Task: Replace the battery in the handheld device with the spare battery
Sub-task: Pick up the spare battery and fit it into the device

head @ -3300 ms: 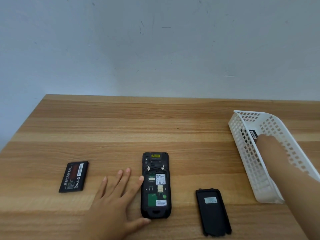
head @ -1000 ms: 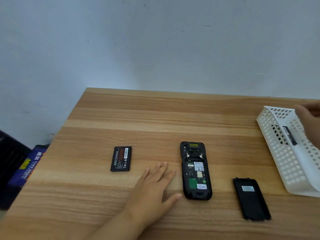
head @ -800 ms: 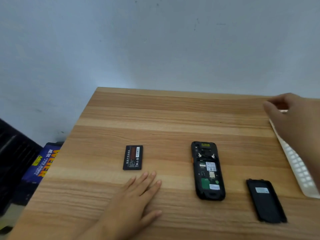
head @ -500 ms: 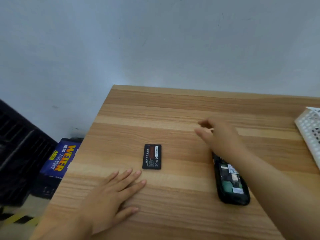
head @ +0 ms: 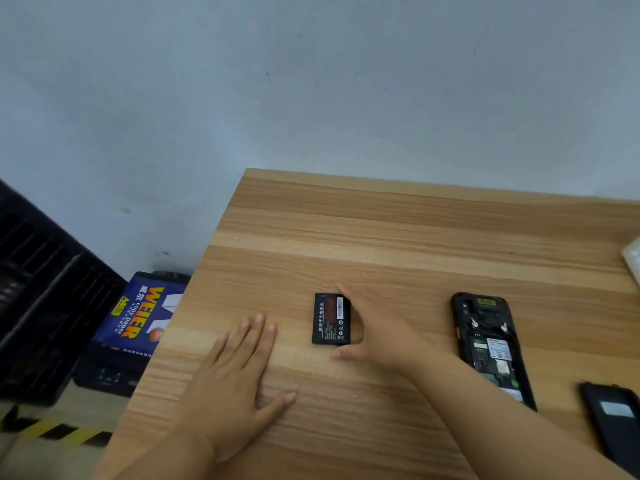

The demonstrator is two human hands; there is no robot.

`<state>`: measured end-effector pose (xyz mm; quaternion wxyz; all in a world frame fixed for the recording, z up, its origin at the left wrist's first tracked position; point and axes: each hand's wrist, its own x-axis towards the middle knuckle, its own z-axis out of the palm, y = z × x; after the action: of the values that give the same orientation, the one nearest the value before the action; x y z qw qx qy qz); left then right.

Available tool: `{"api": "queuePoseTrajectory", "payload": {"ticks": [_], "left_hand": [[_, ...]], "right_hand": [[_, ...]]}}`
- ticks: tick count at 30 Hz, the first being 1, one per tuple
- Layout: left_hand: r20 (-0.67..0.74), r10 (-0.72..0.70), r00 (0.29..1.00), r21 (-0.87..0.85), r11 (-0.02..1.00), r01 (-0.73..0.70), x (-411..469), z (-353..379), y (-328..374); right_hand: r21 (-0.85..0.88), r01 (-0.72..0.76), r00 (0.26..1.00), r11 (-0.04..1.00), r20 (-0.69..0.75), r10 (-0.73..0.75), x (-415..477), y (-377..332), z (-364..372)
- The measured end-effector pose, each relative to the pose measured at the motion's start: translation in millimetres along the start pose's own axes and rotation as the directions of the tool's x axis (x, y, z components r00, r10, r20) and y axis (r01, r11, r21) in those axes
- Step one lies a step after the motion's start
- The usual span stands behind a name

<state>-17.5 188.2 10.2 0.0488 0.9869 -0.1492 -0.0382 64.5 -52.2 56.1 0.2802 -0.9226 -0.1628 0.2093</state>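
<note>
A black battery (head: 329, 318) with a red-and-white label lies flat on the wooden table (head: 381, 230). My right hand (head: 377, 330) is against its right side, with the forefinger by its far corner and the thumb just below its near edge; the fingers are apart around it. To the battery's left, my left hand (head: 235, 379) rests palm down on the table and holds nothing. The black handheld device (head: 488, 344) lies face down to the right with its battery bay bare. Its back cover (head: 614, 420) lies at the lower right.
A corner of the white basket (head: 633, 258) shows at the right edge. Off the table's left edge, a blue copy-paper box (head: 138, 313) and a black crate (head: 41, 289) stand on the floor. The wall is close behind the table.
My right hand left the basket, crossed over the device and came down around the battery on the left. My view swung left. The left hand slid left away from the device.
</note>
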Motion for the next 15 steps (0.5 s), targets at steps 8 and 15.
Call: {"api": "queuePoseTrajectory", "payload": {"ticks": [8,15], "left_hand": [[-0.005,0.011,1.0,-0.015,1.0,-0.011,2.4,0.2,-1.5],[-0.002,0.001,1.0,-0.007,1.0,-0.001,1.1,-2.1,-1.2]], "right_hand": [[0.044,-0.013,0.997,0.999,-0.069,0.016,0.0,2.9,2.6],[0.101,-0.026,0.995,0.995,-0.09,0.035,-2.8,1.9,5.8]]}}
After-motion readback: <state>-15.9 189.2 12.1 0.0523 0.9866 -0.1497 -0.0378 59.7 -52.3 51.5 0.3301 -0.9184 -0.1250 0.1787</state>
